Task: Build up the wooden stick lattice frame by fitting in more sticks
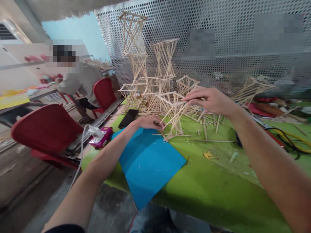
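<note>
— What are your hands doing right now?

— My right hand (210,99) is pinching the top of a small stick frame (173,115), fingers closed on its upper sticks. My left hand (147,123) is lying low on the far edge of the blue sheet (148,161), fingers curled around something small and dark; I cannot tell what it is.

— Where is the frame sitting?

— It is standing tilted on the green table (218,181), its near foot just touching the far corner of the blue sheet. Taller stick towers (145,61) are rising behind it against the perforated metal panel (218,42).

— Anything else nearby?

— A black phone (128,118) is lying to the left of my left hand, and a pink device (100,138) with a white cable is sitting at the table's left edge. Loose sticks are lying to the right of the frame.

— Any writing you can read?

— None; the patches on the panel are blurred. Another person is sitting far left on a red chair (104,92).
</note>
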The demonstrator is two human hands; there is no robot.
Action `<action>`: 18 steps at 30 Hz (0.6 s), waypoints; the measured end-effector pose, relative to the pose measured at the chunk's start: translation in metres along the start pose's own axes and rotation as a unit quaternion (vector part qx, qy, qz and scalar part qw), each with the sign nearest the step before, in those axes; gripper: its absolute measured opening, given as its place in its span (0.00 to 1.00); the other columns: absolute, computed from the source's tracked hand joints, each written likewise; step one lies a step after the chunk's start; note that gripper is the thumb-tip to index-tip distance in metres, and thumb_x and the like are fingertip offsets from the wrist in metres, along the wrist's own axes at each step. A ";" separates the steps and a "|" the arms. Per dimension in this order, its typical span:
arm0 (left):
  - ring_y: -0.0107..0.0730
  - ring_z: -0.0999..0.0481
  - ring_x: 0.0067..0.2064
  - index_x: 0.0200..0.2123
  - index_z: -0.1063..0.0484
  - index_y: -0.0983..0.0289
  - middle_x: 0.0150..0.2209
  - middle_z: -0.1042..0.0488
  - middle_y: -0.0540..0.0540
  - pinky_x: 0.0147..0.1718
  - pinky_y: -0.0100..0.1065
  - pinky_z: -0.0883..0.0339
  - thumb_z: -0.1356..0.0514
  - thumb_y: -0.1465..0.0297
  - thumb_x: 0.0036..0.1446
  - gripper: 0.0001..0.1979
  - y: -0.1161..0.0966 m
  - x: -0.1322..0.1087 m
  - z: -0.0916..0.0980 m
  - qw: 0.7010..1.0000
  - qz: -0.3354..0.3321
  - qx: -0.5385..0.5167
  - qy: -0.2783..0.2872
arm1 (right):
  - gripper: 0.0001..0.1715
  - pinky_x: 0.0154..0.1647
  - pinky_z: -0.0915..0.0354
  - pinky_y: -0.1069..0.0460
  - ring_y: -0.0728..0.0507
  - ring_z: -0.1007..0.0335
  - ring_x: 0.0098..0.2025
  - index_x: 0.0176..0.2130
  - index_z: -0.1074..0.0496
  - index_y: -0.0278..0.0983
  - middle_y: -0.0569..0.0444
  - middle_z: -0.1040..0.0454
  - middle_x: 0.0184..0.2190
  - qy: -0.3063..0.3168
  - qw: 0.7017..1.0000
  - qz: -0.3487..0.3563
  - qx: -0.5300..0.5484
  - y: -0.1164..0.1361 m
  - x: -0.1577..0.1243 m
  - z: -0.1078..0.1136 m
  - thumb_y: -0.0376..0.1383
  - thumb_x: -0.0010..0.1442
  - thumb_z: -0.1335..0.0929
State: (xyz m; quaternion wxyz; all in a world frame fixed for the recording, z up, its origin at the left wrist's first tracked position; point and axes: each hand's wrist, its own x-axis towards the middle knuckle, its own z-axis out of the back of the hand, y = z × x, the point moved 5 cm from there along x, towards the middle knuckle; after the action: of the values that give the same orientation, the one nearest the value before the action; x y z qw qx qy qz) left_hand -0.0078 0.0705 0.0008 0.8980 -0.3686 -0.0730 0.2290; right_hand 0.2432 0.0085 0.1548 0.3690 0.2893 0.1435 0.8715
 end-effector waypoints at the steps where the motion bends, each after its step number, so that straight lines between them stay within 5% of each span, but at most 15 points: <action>1: 0.39 0.21 0.58 0.46 0.16 0.55 0.58 0.20 0.52 0.53 0.32 0.29 0.33 0.53 0.62 0.16 0.001 0.000 0.000 1.000 0.003 0.000 -0.002 | 0.19 0.53 0.28 0.37 0.34 0.25 0.52 0.48 0.15 0.49 0.50 0.19 0.52 -0.004 1.000 0.000 -0.002 0.000 0.000 0.001 0.53 0.67 0.31; 10: 0.38 0.20 0.57 0.46 0.17 0.56 0.59 0.20 0.52 0.55 0.33 0.29 0.32 0.53 0.62 0.16 -0.004 -0.003 0.001 1.000 0.016 0.000 -0.010 | 0.17 0.61 0.34 0.33 0.33 0.26 0.54 0.43 0.17 0.46 0.48 0.20 0.50 -0.030 0.996 0.071 -0.053 -0.007 0.008 -0.001 0.50 0.68 0.32; 18: 0.43 0.22 0.61 0.47 0.17 0.57 0.62 0.23 0.53 0.54 0.34 0.27 0.31 0.55 0.61 0.16 -0.001 -0.005 -0.001 0.999 0.022 -0.043 -0.005 | 0.18 0.59 0.32 0.36 0.35 0.26 0.52 0.44 0.19 0.42 0.45 0.22 0.51 -0.039 0.986 0.117 -0.108 -0.009 0.007 -0.008 0.46 0.72 0.35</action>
State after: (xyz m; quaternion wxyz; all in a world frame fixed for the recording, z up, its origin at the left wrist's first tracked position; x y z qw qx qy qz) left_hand -0.0115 0.0669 0.0007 0.8756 -0.4070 -0.0791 0.2477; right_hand 0.2392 0.0201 0.1468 0.2986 0.2960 -0.0011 0.9073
